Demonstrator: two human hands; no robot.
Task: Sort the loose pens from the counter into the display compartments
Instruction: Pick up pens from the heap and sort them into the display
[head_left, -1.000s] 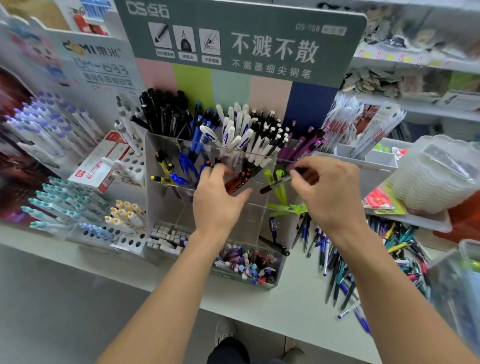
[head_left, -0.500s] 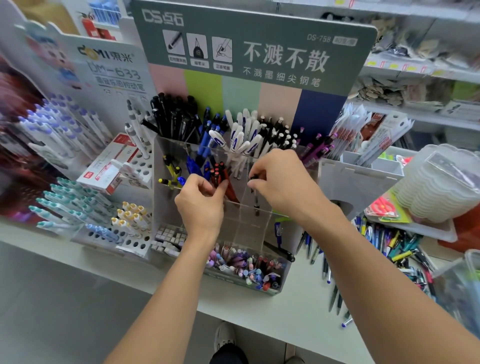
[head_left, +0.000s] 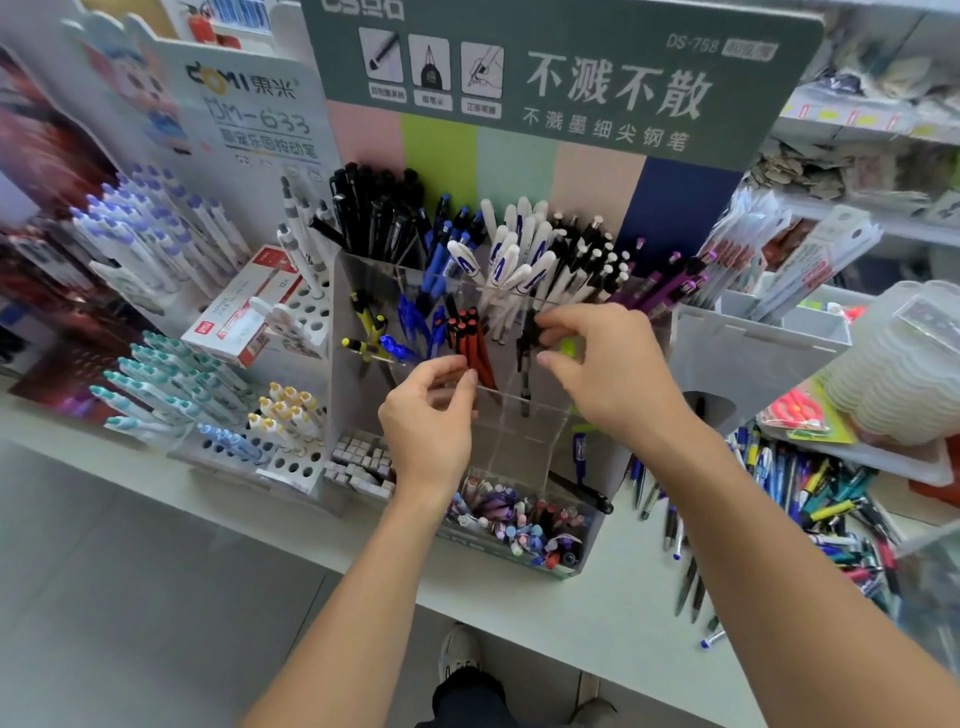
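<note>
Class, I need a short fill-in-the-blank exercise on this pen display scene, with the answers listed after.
1. The right hand pinches a ____ pen over the clear display.
2. The left hand is beside the ____ pens.
3. Loose pens lie on the counter to the display's ____.

Answers: black; red; right

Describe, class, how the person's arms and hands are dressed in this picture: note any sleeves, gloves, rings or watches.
Both forearms are bare up to the picture's edge, so no sleeve shows. The left hand and the right hand wear no gloves. No ring, watch or wristband is visible on the sides that face the camera.
</note>
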